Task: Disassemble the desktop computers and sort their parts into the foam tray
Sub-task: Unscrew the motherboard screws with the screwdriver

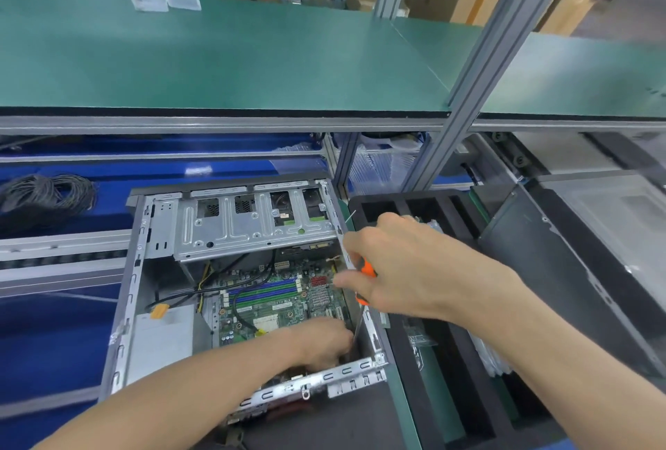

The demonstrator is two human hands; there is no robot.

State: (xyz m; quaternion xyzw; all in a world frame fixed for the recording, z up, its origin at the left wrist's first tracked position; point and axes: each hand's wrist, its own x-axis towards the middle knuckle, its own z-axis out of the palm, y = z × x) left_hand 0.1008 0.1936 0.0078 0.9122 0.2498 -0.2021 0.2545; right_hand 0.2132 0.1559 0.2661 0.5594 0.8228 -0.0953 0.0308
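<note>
An open desktop case (124,309) lies on its side in front of me, its green motherboard (274,302) exposed below a silver drive cage (248,230). My right hand (400,269) grips an orange-handled screwdriver (367,269) whose shaft points down into the case's near right corner. My left hand (320,341) reaches into that same corner over the motherboard, fingers curled by the screwdriver tip; what they hold is hidden. The black foam tray (400,345) sits right of the case, with bagged parts in its slots.
A grey power supply (162,338) fills the case's near left. Another grey computer case (591,244) lies to the right of the tray. A coil of black cable (47,194) rests at the far left. A green shelf (252,64) on aluminium posts hangs above.
</note>
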